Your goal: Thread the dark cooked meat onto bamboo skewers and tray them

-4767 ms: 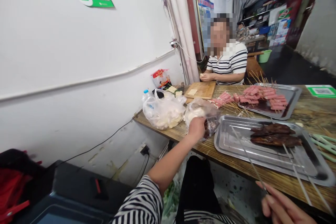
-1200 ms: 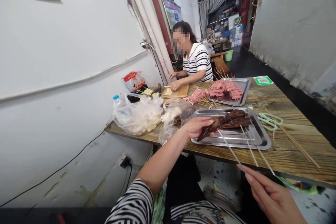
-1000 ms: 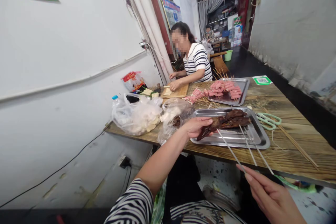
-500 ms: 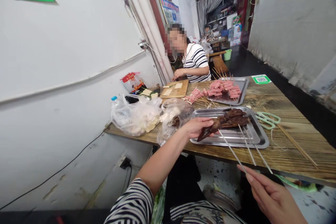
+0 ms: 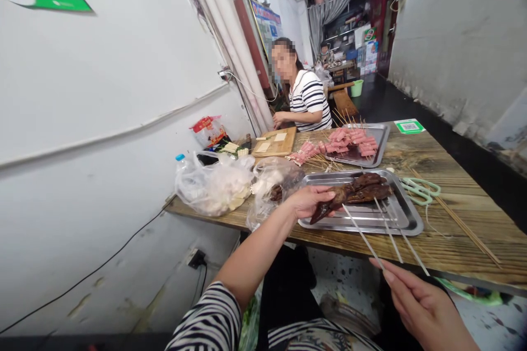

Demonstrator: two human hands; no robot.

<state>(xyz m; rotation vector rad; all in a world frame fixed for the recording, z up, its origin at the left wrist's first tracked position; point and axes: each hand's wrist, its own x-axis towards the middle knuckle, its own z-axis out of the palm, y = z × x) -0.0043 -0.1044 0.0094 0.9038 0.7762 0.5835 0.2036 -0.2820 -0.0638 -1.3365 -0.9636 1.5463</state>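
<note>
My left hand point(image 5: 308, 201) grips a dark brown piece of meat point(image 5: 329, 203) at the near left edge of a steel tray point(image 5: 362, 222). A thin metal skewer point(image 5: 362, 237) runs from that piece down to my right hand point(image 5: 420, 307), which pinches its end below the table's front edge. Two more dark pieces point(image 5: 368, 186) lie in the tray on their own skewers point(image 5: 391, 233).
A person in a striped shirt point(image 5: 308, 101) sits at the far end by a cutting board point(image 5: 275, 143). A second tray point(image 5: 376, 145) holds pink skewered meat. Plastic bags point(image 5: 214, 184) lie left; green scissors point(image 5: 420, 189) and bamboo sticks point(image 5: 465, 225) right. A white wall point(image 5: 102, 93) closes the left side.
Earlier my left hand was at the plastic bag; now it holds a dark piece over the tray against the skewer. Over the last second both hands have hardly moved.
</note>
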